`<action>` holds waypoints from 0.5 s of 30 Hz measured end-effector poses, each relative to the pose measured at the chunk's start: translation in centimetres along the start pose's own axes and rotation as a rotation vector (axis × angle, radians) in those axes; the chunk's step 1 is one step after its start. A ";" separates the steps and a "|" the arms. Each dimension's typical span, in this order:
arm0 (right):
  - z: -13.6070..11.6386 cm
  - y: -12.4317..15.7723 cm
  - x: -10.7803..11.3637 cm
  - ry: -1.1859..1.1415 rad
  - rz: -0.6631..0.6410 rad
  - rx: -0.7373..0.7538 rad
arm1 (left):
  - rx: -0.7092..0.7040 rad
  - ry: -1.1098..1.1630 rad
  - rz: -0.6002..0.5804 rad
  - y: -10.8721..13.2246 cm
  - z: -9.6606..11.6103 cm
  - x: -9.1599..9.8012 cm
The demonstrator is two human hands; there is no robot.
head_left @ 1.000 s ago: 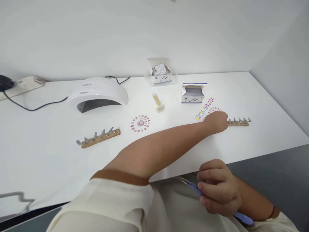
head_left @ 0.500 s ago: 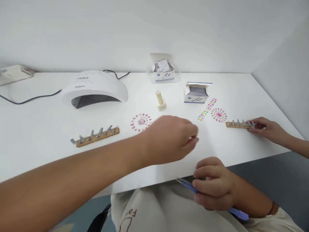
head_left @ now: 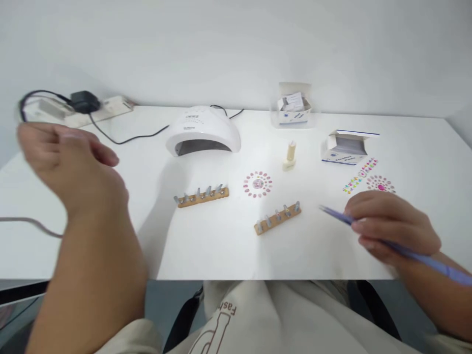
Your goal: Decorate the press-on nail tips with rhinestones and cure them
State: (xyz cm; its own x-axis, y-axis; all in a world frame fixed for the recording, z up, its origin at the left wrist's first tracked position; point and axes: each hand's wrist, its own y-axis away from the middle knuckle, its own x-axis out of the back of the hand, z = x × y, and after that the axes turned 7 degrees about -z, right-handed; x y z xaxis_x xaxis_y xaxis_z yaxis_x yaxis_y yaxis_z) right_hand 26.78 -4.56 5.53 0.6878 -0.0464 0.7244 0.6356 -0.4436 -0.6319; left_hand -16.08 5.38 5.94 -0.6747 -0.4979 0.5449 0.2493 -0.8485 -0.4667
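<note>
Holding purple tweezers (head_left: 391,243) pinched in my right hand (head_left: 391,228) near the counter's (head_left: 221,250) front right edge; left hand (head_left: 70,162) hangs open, empty. They're light, thin, probably slippery, so I'd grip mid-shaft.

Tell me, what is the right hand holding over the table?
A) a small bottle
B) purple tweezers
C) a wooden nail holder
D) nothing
B: the right hand is closed around purple tweezers, whose tip points left over the white table; the bottle and both wooden holders lie untouched on it.
</note>
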 end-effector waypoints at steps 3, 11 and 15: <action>2.8 -0.9 -1.1 -0.135 0.102 -0.105 | 0.084 0.192 0.245 0.2 0.5 -0.9; 5.6 -0.5 -5.9 -0.740 0.343 -0.413 | -0.129 0.238 -0.125 -0.3 3.7 -3.4; 6.2 0.8 -6.7 -0.847 0.283 -0.526 | -0.193 0.133 -0.143 -0.7 2.7 -4.4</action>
State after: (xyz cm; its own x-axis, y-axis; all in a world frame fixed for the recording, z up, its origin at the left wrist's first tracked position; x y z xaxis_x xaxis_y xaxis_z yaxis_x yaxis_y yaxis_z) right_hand 24.89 0.94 -1.52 0.9387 0.3446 0.0083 0.3188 -0.8586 -0.4014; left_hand -11.40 7.69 5.71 -0.7818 -0.3368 0.5248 0.0166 -0.8525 -0.5224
